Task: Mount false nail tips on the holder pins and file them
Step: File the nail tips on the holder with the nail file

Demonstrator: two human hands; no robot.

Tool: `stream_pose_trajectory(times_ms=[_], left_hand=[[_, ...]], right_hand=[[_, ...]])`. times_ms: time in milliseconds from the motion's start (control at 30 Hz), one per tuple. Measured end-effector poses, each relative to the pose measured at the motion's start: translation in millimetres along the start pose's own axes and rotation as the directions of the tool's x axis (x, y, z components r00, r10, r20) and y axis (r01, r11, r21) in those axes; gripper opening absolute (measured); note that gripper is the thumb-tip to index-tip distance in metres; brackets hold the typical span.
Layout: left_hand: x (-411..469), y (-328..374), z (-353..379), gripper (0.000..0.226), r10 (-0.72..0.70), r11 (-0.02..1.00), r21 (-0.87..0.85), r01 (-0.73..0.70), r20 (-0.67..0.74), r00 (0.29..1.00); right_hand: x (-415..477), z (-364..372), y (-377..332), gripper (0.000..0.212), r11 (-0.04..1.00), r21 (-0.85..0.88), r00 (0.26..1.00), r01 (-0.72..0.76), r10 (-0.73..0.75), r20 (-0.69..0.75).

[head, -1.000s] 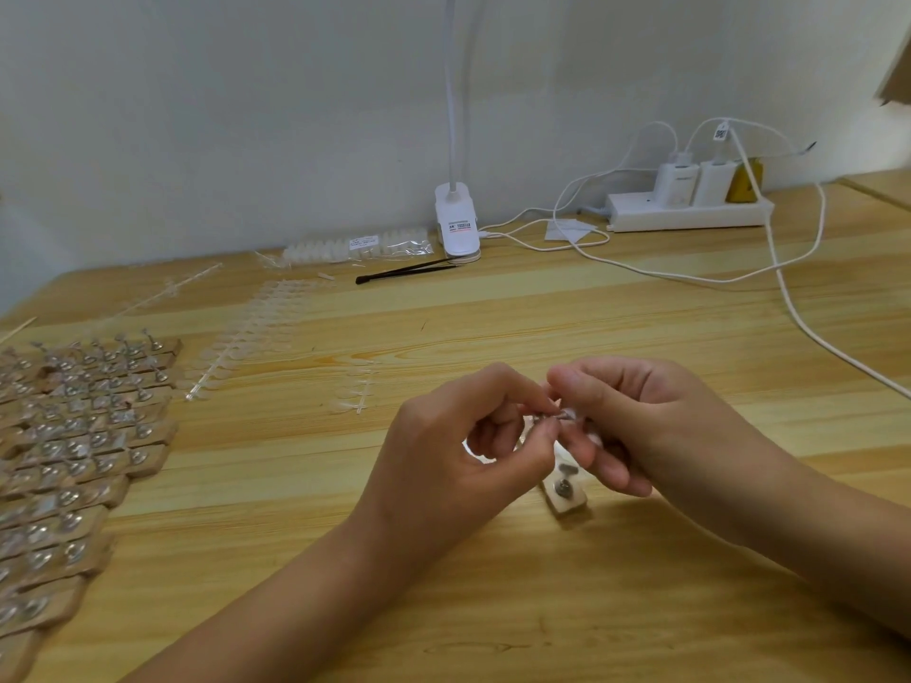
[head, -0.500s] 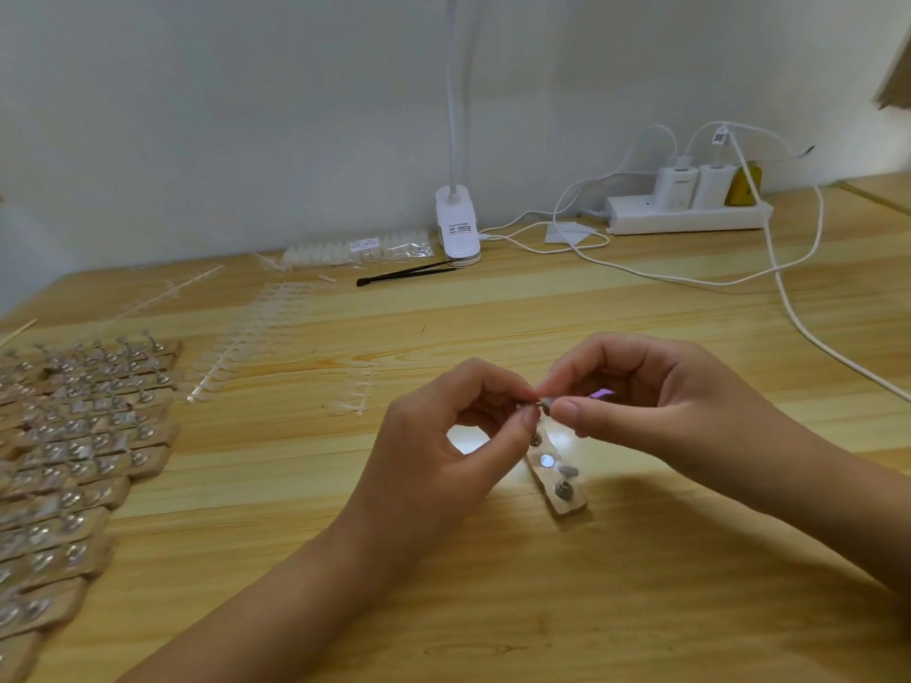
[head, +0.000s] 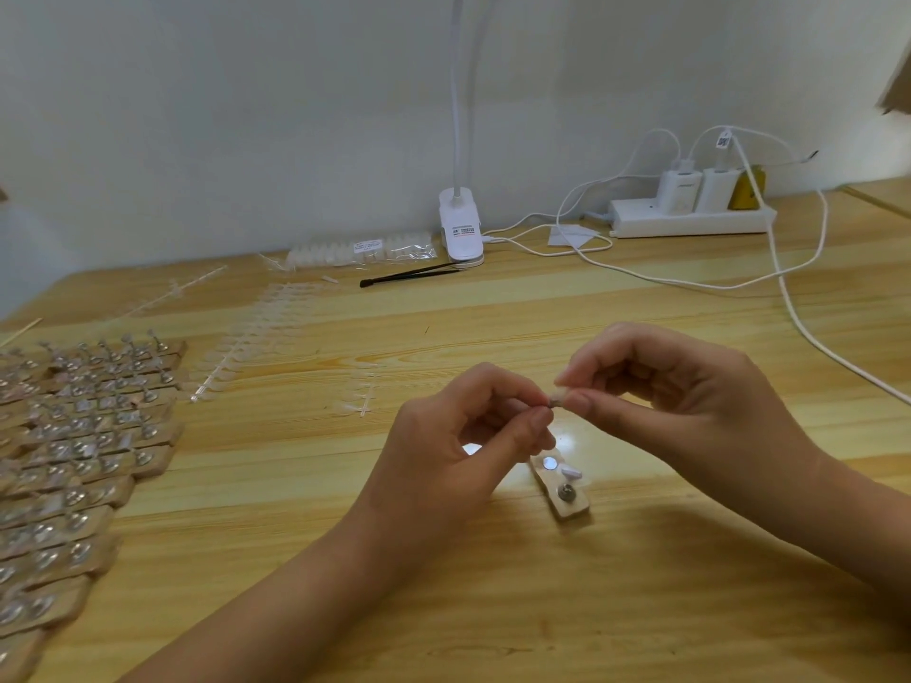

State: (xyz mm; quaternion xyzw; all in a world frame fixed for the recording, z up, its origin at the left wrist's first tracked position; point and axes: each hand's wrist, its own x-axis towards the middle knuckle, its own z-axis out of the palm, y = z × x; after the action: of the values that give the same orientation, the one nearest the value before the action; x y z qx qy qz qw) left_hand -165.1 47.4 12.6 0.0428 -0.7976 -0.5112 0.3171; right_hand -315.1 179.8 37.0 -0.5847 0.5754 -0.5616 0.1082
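**A:** What lies nearest?

**B:** The wooden holder strip point(head: 562, 491), flat on the surface point(head: 493, 608) just under the hands. It carries one pale nail tip point(head: 572, 471), a bare round disc point(head: 549, 464) and a metal pin point(head: 566, 494).

**A:** And the hands?

**B:** They are together above the strip. The left hand point(head: 463, 446) and the right hand point(head: 690, 401) both pinch one small piece point(head: 557, 399), thumb and forefinger on each side. It looks like a tip with its pin, but it is too small to be sure.

**A:** How would it handle?

**B:** I judge it nearly weightless, thin, smooth plastic that is springy and easy to flick away or crack. Hold it by its sides with a light pinch and keep the pin steady. The strip looks light too and may slide if pushed.

**A:** Is there room to move?

**B:** There is bare wood before and around the strip. To the left, well apart, rows of loaded holders point(head: 74, 460) run toward the near edge. A short sprue of tips point(head: 362, 401) lies just beyond the left hand, and longer sprues point(head: 246, 347) lie farther off.

**A:** And at the back?

**B:** Black tweezers point(head: 409, 276), a bag of tips point(head: 365, 248) and a lamp clamp point(head: 461, 229) stand by the wall. On the right a power strip point(head: 690, 221) trails a white cable point(head: 798, 327) toward the right edge. That cable could snag a wide sweep of the right arm.
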Motion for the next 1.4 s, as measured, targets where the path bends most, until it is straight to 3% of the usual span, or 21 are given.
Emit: stream_pose_trajectory(times_ms=[200, 300, 467, 1033, 1200, 1300, 1400], left_hand=[[-1.5, 1.9, -0.3, 0.009, -0.056, 0.998, -0.029, 0.055, -0.035, 0.998], [-1.0, 1.1, -1.3, 0.006, -0.065, 0.998, -0.031, 0.063, -0.046, 0.997], [-1.0, 1.5, 0.7, 0.006, 0.005, 1.000, -0.016, -0.006, -0.030, 1.000], [-1.6, 1.9, 1.2, 0.007, 0.067, 0.996, 0.053, -0.065, -0.035, 0.997], [-1.1, 4.7, 1.1, 0.008, 0.116, 0.989, 0.093, -0.112, -0.043, 0.992], [0.6, 7.2, 0.1, 0.011, 0.220, 0.957, 0.211, -0.201, -0.072, 0.973], [2.4, 7.2, -1.2, 0.011, 0.321, 0.893, 0.361, -0.268, -0.094, 0.942]], right_hand=[[-1.1, 0.3, -2.7, 0.014, 0.994, -0.080, 0.994, 0.081, -0.086, -0.067], [-0.3, -1.1, -6.1, 0.015, 0.995, 0.099, 0.988, -0.012, 0.027, -0.155], [-1.0, 5.3, -6.2, 0.021, 0.981, 0.150, 0.990, -0.127, 0.135, -0.046], [-1.8, 8.1, -8.4, 0.023, 0.973, 0.157, 0.986, -0.168, 0.169, 0.004], [1.8, 3.7, -10.3, 0.026, 0.920, 0.265, 0.958, -0.287, 0.277, 0.078], [3.1, 2.3, -9.6, 0.033, 0.887, 0.298, 0.936, -0.353, 0.329, 0.129], [3.5, 2.0, -10.4, 0.029, 0.886, 0.247, 0.905, -0.393, 0.326, 0.274]])
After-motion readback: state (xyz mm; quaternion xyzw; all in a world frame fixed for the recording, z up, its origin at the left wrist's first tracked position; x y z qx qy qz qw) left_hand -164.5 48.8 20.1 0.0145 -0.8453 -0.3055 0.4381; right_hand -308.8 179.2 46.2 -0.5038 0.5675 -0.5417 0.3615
